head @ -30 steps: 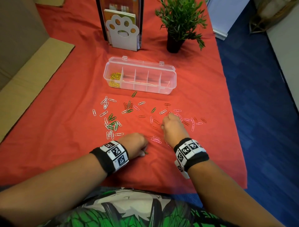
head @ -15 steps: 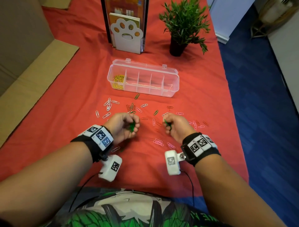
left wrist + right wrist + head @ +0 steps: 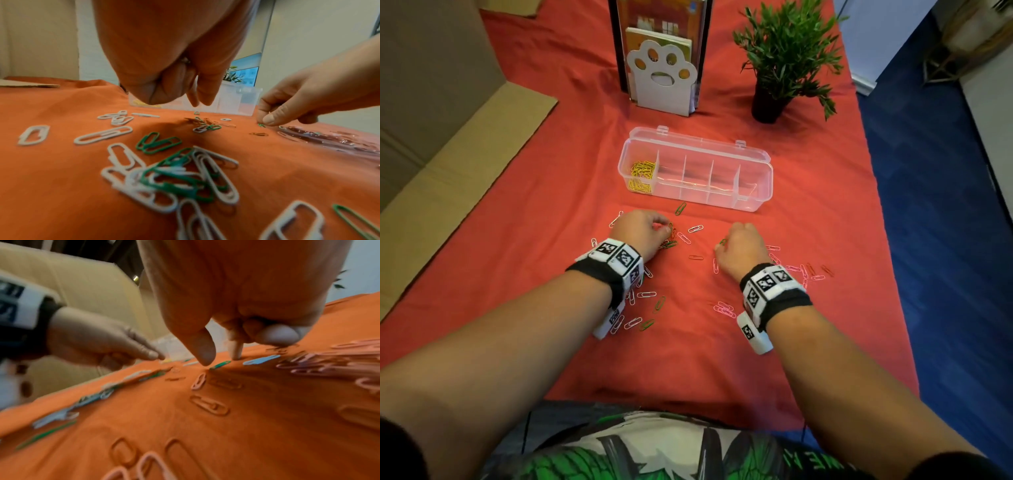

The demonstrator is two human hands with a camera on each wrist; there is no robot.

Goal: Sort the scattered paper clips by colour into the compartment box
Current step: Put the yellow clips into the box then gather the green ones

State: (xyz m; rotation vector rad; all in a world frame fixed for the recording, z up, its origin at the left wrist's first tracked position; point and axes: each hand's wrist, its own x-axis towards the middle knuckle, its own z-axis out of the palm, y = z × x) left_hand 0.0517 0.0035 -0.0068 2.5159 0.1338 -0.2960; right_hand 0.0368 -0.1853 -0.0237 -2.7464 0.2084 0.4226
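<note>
Hands (image 3: 643, 233) dropped onto red cloth (image 3: 517, 240).

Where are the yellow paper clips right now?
In the head view, the yellow paper clips lie in the leftmost compartment of the clear box, beyond both hands, in front of the paw-shaped stand.

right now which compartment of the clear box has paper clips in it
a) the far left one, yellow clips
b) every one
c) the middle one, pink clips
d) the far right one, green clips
a: in the head view the yellow clips sit in the leftmost compartment of the compartment box, and the other compartments show no clips.
</note>
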